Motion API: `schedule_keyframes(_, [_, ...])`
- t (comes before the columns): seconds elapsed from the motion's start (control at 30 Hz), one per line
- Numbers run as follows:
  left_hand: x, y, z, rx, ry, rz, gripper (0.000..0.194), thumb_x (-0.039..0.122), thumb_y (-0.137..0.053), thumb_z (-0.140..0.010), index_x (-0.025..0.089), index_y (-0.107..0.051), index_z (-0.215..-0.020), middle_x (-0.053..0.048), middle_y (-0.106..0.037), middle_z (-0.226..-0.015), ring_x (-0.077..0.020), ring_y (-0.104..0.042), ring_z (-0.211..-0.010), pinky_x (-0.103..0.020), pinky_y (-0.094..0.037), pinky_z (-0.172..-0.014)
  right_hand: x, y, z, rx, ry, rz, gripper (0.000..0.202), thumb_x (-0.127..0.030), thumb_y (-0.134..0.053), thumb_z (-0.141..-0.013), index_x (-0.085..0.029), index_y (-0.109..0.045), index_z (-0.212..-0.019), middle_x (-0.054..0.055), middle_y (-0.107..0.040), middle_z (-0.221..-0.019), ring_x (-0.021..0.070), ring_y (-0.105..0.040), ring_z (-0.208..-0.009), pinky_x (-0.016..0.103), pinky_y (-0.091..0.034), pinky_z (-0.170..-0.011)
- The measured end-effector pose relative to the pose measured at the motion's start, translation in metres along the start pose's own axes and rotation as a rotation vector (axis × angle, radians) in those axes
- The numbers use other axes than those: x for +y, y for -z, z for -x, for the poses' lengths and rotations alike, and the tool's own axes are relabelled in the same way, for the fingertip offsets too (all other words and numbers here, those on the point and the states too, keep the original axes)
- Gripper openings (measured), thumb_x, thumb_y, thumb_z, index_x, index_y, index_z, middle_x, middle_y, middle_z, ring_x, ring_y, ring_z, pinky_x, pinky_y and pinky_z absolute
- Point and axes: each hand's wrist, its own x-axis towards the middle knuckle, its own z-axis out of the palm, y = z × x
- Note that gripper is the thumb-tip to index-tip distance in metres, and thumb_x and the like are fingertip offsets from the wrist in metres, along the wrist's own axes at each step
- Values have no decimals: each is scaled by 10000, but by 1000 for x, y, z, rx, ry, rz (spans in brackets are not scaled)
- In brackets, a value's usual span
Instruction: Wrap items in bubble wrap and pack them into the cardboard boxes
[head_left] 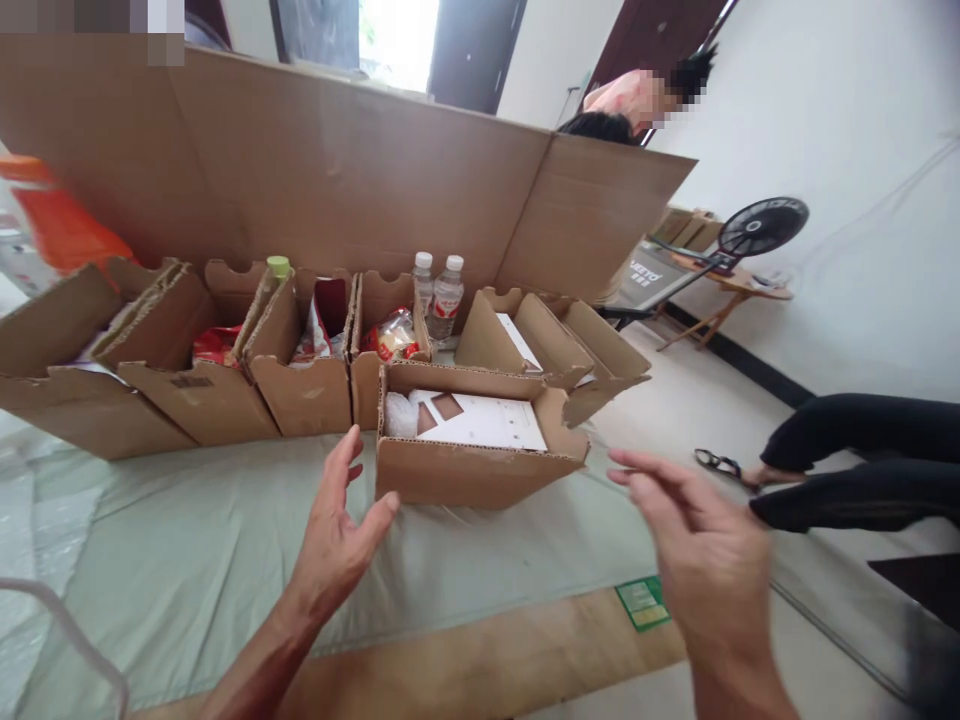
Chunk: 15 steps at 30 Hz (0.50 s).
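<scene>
In the middle of the table stands an open cardboard box. Inside it lie a white printed carton with a cut-out and some bubble wrap. My left hand is at the box's left end, thumb and fingers apart, with nothing in it. Off the right end hovers my right hand, fingers stretched forward and somewhat blurred, also holding nothing. Whether the left fingertips touch the cardboard I cannot tell.
Behind stands a row of cardboard bins with packets, beside two clear bottles. A tall cardboard panel backs them. An orange container is at left; a fan and people are beyond. A green card lies at the front edge.
</scene>
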Motion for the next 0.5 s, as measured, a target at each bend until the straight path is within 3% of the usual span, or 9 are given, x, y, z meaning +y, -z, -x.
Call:
schedule_keyframes(0.1, [-2, -4, -15, -94, 10, 23, 843, 465, -707, -856, 277, -319, -1580, -124, -347, -1656, -354, -378, -1494, -591, -326, -1212, 42, -32, 17, -131, -103, -94, 590, -562, -700, -821, -211, -636, -1291, 138, -721, -1255, 300, -705, -1063, 437, -568, -856])
schedule_keyframes(0.17, [-2, -11, -24, -155, 25, 59, 884, 494, -694, -860, 238, -282, -1598, -155, -346, -1656, -374, -360, -1508, -604, -309, -1220, 50, -58, 17, -249, -98, -147, 654, -583, -721, -778, -179, -618, -1282, 162, -718, -1248, 320, -692, -1086, 460, -569, -880])
schedule_keyframes(0.23, [-1, -22, -28, -173, 22, 80, 888, 511, -664, -883, 213, -251, -1610, -169, -332, -1664, -378, -310, -1537, -602, -284, -1235, 49, -74, 15, -300, -79, -173, 590, -578, -705, -794, -166, -640, -1211, 160, -740, -1183, 323, -689, -1081, 482, -550, -941])
schedule_keyframes(0.37, [2, -31, -1, -141, -25, 24, 814, 493, -606, -944, 227, -241, -1620, -133, -295, -1690, -335, -238, -1573, -544, -215, -1277, 44, -62, 35, -235, -40, -146, 433, -518, -661, -877, -181, -673, -1149, 146, -742, -1174, 324, -676, -1127, 492, -519, -1014])
schedule_keyframes(0.43, [6, -18, 27, -128, -16, -15, 766, 468, -582, -971, 255, -242, -1624, -102, -307, -1690, -313, -255, -1571, -522, -203, -1286, 35, -49, 58, -200, 19, -125, 378, -469, -668, -891, -209, -684, -1165, 128, -733, -1203, 330, -661, -1177, 497, -508, -1043])
schedule_keyframes(0.5, [14, 10, 51, -61, 4, -68, 716, 445, -566, -988, 289, -266, -1619, -66, -348, -1675, -297, -288, -1560, -506, -194, -1294, 16, -46, 78, -210, 92, -145, 378, -421, -665, -907, -235, -670, -1235, 114, -718, -1250, 326, -650, -1211, 493, -508, -1057])
